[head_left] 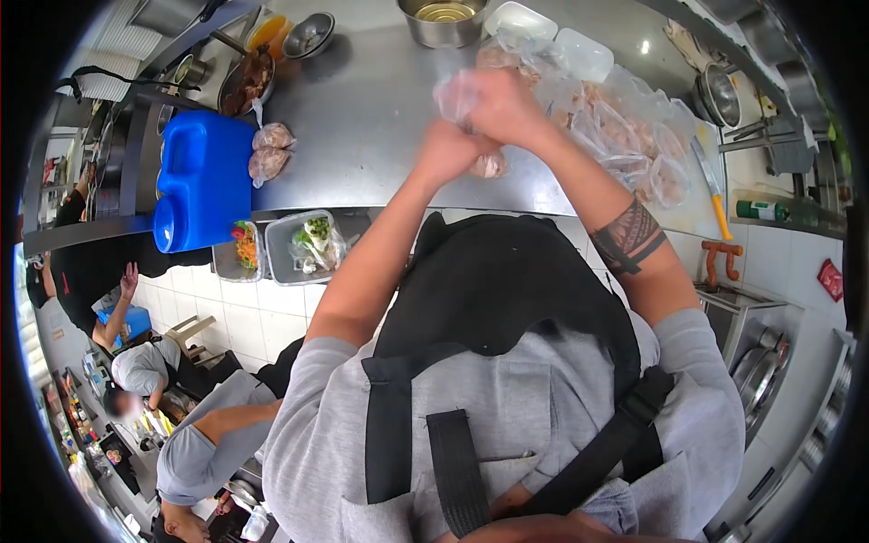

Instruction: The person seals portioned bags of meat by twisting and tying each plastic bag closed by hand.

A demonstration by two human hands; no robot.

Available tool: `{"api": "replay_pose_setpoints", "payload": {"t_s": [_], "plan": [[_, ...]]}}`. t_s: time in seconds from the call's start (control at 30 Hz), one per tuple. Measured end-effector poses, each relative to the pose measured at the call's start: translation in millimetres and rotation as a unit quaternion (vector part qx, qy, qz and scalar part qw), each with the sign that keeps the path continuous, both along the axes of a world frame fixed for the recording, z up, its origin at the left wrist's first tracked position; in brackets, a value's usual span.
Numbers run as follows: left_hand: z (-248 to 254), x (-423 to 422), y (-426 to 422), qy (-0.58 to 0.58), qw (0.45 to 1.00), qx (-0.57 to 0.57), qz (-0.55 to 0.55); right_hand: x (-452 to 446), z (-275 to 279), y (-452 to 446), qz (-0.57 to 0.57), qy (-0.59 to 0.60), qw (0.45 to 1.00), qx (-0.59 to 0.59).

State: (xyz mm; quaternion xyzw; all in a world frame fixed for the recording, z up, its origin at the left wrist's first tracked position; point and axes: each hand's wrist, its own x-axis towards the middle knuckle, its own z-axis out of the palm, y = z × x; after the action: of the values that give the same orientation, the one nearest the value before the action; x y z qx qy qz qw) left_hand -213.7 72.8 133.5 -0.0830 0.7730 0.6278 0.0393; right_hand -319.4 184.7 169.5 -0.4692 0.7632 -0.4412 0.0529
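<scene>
Left hand (444, 152) and right hand (502, 107) meet over the tabletop (362, 109), both closed on a clear plastic bag (490, 166); blur hides how the separate fingers sit. With twelve o'clock pointing away from the person, the bag's pinkish contents, apparently raw meat, bulge just below the hands at six, near the tabletop's front edge. Loose film shows at about eleven, beside the right hand.

Judging by this grip, the step in hand is twisting or knotting the bag's neck. Whether a knot has formed cannot be seen. The next move seems to call for drawing the film snug against the contents, with an even pull that does not tear it, before the bag is let go.

Near the right hand, from one to three o'clock, lies a heap of similar filled bags (625, 136). Just short of twelve stands a metal pot (439, 34), with a white tray (584, 56) at about two. Well apart, at nine, two bagged portions (269, 163) rest beside a blue jug (213, 181); a vegetable tub (308, 277) sits lower, at eight. Past the heap, between three and four, lies an orange-handled knife (720, 215). Farthest off, around half past seven, is a co-worker in a grey shirt (204, 452).
</scene>
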Motion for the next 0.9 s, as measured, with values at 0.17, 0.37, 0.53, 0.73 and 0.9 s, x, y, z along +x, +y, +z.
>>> {"api": "replay_pose_setpoints", "payload": {"t_s": [0.17, 0.37, 0.53, 0.73, 0.9], "plan": [[19, 13, 4, 0.0, 0.994, 0.111, -0.016, -13, -3, 8, -0.138, 0.015, 0.987, -0.079], [3, 22, 0, 0.316, 0.923, -0.216, 0.044, -6, 13, 23, -0.252, -0.336, 0.904, 0.085], [-2, 24, -2, 0.054, 0.993, -0.057, 0.085, 7, 33, 39, -0.222, 0.154, 0.963, -0.026], [20, 25, -5, 0.245, 0.894, -0.364, -0.087, 24, 20, 54, 0.116, 0.38, 0.905, 0.153], [21, 39, -12, 0.183, 0.903, -0.359, -0.148, 25, 32, 62, 0.267, 0.278, 0.855, 0.346]]}}
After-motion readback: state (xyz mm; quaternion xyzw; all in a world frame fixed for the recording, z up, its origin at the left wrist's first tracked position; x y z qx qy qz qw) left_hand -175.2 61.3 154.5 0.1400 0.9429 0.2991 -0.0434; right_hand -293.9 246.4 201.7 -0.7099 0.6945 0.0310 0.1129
